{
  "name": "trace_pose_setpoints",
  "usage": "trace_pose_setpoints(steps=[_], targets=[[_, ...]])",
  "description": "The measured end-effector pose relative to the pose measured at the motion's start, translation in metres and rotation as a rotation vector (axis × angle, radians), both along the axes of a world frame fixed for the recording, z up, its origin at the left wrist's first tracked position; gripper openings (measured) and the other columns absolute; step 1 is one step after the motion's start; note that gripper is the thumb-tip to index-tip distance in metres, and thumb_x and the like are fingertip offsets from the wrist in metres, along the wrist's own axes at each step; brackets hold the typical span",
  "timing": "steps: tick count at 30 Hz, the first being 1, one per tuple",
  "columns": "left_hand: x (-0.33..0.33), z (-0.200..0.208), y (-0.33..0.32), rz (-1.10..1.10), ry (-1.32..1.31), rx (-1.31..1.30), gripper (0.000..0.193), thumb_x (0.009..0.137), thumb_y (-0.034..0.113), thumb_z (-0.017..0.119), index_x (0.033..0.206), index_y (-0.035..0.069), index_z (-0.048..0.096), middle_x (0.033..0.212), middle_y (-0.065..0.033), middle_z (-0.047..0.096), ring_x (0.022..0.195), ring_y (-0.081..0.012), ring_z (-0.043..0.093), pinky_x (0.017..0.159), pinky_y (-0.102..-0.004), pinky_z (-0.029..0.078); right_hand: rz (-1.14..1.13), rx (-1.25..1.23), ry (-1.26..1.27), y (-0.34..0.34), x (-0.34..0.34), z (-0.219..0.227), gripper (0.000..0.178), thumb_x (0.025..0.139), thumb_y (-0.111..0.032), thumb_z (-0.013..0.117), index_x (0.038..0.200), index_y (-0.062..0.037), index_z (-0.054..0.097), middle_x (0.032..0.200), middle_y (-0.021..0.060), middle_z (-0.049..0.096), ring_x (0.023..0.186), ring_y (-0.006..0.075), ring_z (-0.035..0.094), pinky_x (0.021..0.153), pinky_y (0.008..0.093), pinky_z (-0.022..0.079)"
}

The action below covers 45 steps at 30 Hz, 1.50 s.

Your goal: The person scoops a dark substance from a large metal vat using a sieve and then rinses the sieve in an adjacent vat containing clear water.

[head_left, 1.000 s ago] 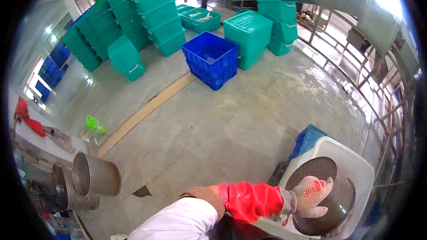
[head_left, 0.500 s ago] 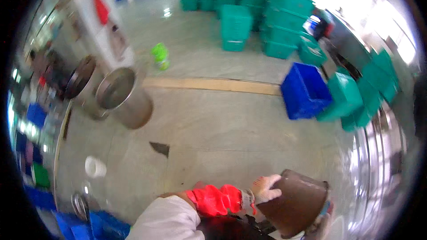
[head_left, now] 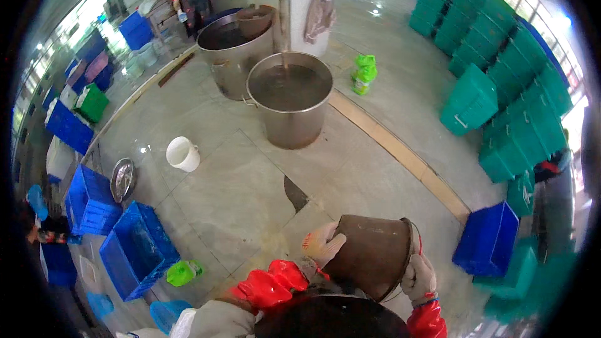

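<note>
Close to my body, a brown bucket (head_left: 369,251) lies tipped on its side between my hands, with its base to the left and its rim to the right. My gloved left hand (head_left: 323,244) is closed on the edge of its base. At the rim and the thin wire handle, my gloved right hand (head_left: 418,275) is closed around the bucket's edge; some fingers are hidden. Red sleeves cover both forearms. Beyond the hands stands a large steel pot (head_left: 294,125) with dark liquid in it, and a second steel pot (head_left: 235,75) behind it holds a smaller bucket.
A white pail (head_left: 183,155) stands on the floor to the left, near a metal basin (head_left: 123,180) and blue crates (head_left: 141,250). Green jugs (head_left: 364,75) sit by the pot and near the crates. Green bins (head_left: 523,119) are stacked at right, beside a blue bin (head_left: 485,241).
My view has turned left, so the pots and bins now appear farther right. Both hands still hold the bucket, which has tilted further onto its side; my right hand shows more plainly.
</note>
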State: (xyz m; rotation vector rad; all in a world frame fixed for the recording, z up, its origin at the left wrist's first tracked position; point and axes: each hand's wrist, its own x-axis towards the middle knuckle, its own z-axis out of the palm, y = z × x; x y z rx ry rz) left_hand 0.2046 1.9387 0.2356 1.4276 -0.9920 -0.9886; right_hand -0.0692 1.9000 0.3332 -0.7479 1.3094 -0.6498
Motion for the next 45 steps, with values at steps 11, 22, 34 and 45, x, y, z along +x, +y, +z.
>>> trace_pose_setpoints(steps=[11, 22, 34, 45], targets=[[0.111, 0.007, -0.116, 0.286, -0.027, 0.263, 0.049, 0.084, 0.035, 0.072, 0.122, 0.005, 0.067, 0.088, -0.0100, 0.070, 0.079, -0.0192, 0.065, 0.072, -0.0355, 0.051, 0.363, 0.072, 0.005, -0.214, 0.152, -0.033, 0.048, 0.100, -0.027, 0.053, 0.143, -0.0046, 0.050, 0.056, -0.0035, 0.048, 0.043, 0.0095, 0.043, 0.040, 0.0262, 0.033], [0.295, 0.040, -0.258, 0.644, 0.019, 0.452, 0.056, 0.082, 0.038, 0.072, 0.128, 0.007, 0.066, 0.090, -0.0095, 0.070, 0.084, -0.0177, 0.064, 0.076, -0.0343, 0.051, 0.649, -0.156, -0.043, -0.388, 0.386, -0.033, 0.052, 0.102, -0.026, 0.052, 0.150, -0.0079, 0.044, 0.059, -0.0017, 0.051, 0.044, 0.0095, 0.045, 0.041, 0.0274, 0.036], [0.503, -0.067, -0.442, 0.369, -0.209, 0.456, 0.066, 0.083, 0.038, 0.070, 0.132, -0.003, 0.055, 0.108, -0.0199, 0.067, 0.097, -0.0314, 0.065, 0.087, -0.0400, 0.050, 0.184, -0.118, -0.023, -0.542, 0.550, -0.218, 0.045, 0.100, -0.026, 0.059, 0.142, -0.0082, 0.057, 0.067, -0.0068, 0.055, 0.048, 0.0055, 0.045, 0.045, 0.0248, 0.036], [0.508, -0.198, -0.480, 0.384, -0.680, 0.457, 0.081, 0.076, 0.036, 0.074, 0.141, -0.003, 0.046, 0.107, -0.0246, 0.067, 0.094, -0.0395, 0.066, 0.083, -0.0494, 0.051, 0.223, 0.154, 0.349, -0.589, 0.591, -0.313, 0.042, 0.097, -0.033, 0.063, 0.129, -0.0046, 0.063, 0.064, -0.0018, 0.056, 0.050, 0.0099, 0.052, 0.045, 0.0296, 0.040]])
